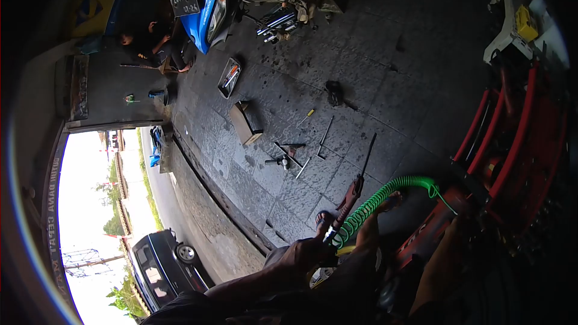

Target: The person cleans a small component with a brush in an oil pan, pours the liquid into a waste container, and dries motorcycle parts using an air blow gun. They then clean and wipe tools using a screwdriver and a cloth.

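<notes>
Red blowgun juts from left grip

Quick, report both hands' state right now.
Left hand: closed, holding the air blow gun.
Right hand: in deep shadow; open or closed cannot be told.

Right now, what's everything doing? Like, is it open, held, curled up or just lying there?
Left hand: closed around the reddish air gun
Reddish air gun: held
Right hand: too dark to tell
Green hose: coiled
Tray: open, tools inside
Yellow screwdriver: lying on the floor
Dark car: outside; can't tell whether it's moving
</notes>
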A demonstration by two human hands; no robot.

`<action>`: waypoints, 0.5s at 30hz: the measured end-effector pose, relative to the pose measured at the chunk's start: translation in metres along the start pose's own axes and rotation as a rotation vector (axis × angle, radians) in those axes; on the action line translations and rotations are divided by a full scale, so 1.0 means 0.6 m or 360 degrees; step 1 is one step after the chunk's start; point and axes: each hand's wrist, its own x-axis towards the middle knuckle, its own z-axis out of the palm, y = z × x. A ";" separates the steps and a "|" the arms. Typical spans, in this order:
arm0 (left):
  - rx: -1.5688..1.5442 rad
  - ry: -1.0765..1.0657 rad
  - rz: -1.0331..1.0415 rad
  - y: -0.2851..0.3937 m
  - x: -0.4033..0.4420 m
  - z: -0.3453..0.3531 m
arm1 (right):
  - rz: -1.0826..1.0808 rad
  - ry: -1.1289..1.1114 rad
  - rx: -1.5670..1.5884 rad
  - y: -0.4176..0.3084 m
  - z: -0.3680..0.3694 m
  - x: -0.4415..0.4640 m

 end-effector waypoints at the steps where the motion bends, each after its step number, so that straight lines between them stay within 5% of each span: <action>1: 0.0020 -0.0009 0.0019 -0.006 0.000 -0.001 | 0.0549 -0.0262 0.1236 -0.013 -0.023 -0.002; 2: 0.0045 -0.0011 0.0047 -0.011 0.000 -0.004 | 0.1077 -0.0447 0.2043 -0.040 -0.063 -0.012; 5: 0.0091 0.0008 0.0121 -0.029 0.008 -0.015 | 0.1252 -0.0924 0.2130 -0.164 -0.180 -0.070; 8: 0.0165 0.0035 0.0236 -0.046 0.024 -0.028 | 0.0331 -0.1113 0.1997 -0.433 -0.415 -0.235; 11: 0.0202 0.0113 0.0288 -0.069 0.039 -0.047 | -0.0642 -0.1424 0.2489 -0.630 -0.548 -0.414; 13: -0.0173 0.0072 0.0182 -0.108 0.042 -0.053 | -0.1104 -0.1452 0.2578 -0.751 -0.609 -0.503; 15: -0.0068 -0.0027 0.0179 -0.123 0.046 -0.097 | -0.1136 -0.0873 0.2351 -0.868 -0.649 -0.578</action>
